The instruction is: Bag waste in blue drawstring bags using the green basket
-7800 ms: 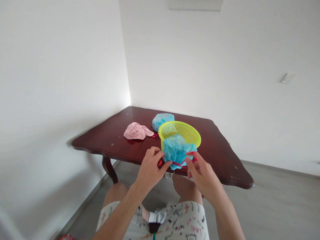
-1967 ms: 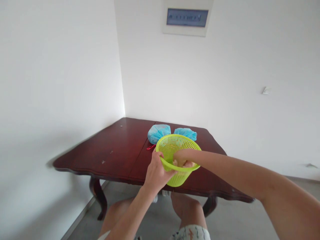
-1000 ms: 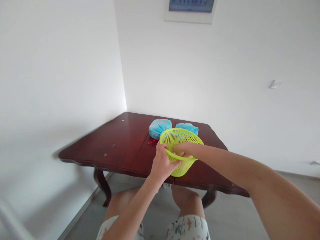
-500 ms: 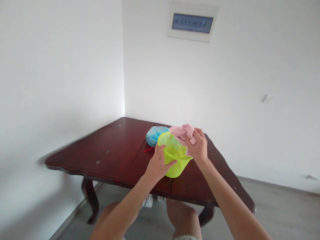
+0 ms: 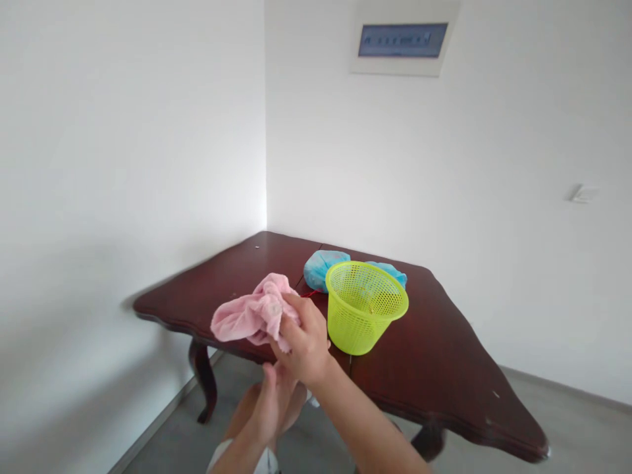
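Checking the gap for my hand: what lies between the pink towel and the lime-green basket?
In the head view, a red cord on the dark wood table shows between the pink towel and the lime-green basket.

White walls (image 5: 148,131) meeting in corner; dark wooden table (image 5: 444,375), curved legs; grey floor (image 5: 567,428); wall panel (image 5: 402,39); switch plate (image 5: 583,193).

From my seat I can see a dark wooden table (image 5: 424,349). A lime-green basket (image 5: 358,329) stands upright on it, with a blue bundle (image 5: 323,270) just behind it and a second bundle (image 5: 392,271) partly hidden behind it. A red cord (image 5: 311,294) lies near them. On the wall beyond the table are a panel (image 5: 402,39) and a switch plate (image 5: 583,193).
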The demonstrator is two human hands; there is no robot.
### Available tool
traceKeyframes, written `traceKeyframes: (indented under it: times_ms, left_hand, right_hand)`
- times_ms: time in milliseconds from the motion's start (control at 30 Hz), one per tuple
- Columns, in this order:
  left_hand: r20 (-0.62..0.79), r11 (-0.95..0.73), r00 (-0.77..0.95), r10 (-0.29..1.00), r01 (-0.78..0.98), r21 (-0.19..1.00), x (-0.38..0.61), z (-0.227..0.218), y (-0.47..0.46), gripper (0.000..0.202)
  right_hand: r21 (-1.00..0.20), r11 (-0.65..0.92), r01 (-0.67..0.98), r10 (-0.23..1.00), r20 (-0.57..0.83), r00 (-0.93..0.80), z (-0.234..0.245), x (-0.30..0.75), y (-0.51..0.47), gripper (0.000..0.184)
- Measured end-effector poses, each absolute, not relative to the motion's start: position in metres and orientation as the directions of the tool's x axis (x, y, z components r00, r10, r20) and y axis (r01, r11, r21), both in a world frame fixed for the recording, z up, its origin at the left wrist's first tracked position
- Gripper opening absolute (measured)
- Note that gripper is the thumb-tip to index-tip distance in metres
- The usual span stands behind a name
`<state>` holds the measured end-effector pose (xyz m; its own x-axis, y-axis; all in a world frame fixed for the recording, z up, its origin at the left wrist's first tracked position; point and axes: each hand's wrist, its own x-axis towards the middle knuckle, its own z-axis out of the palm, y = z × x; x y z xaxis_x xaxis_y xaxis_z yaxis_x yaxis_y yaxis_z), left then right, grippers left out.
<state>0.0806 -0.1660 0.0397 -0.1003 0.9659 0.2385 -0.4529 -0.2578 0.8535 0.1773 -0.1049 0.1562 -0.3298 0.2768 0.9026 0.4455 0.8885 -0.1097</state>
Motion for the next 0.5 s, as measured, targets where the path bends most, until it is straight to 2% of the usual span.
traceKeyframes:
  times_ms: [67,167,233,300,400,500]
  left_hand:
    - [0.127,-0.117,-0.031,0.991,-0.635,0.764,0.069,0.053,-0.161,0.104]
    - [-0.035,0.068,0.059,0.998,-0.841,0.536,0.049,0.069,-0.139,0.085]
    - [-0.094,0.084,0.042,0.995,-0.857,0.509,0.038,0.069,-0.117,0.066]
    - [-0.164,0.075,-0.016,0.986,-0.840,0.537,0.028,0.064,-0.092,0.049]
    - [-0.268,0.076,-0.092,0.959,-0.826,0.558,0.004,0.065,-0.052,0.029]
    - [-0.306,0.114,-0.064,0.950,-0.840,0.530,-0.029,0.077,-0.019,0.038]
  right_hand:
    - [-0.284,0.814,0.506,0.478,0.823,-0.307,0.127,0.154,-0.109,0.034]
    - [-0.468,0.680,0.565,0.679,0.694,-0.242,0.092,0.133,-0.115,0.065]
    - [-0.524,0.644,0.557,0.736,0.622,-0.265,0.072,0.129,-0.118,0.093]
    - [-0.594,0.602,0.534,0.789,0.547,-0.281,0.051,0.137,-0.123,0.109]
    - [-0.773,0.465,0.431,0.883,0.370,-0.289,0.011,0.167,-0.141,0.101]
    - [-0.922,0.278,0.269,0.934,0.193,-0.302,-0.028,0.214,-0.177,0.066]
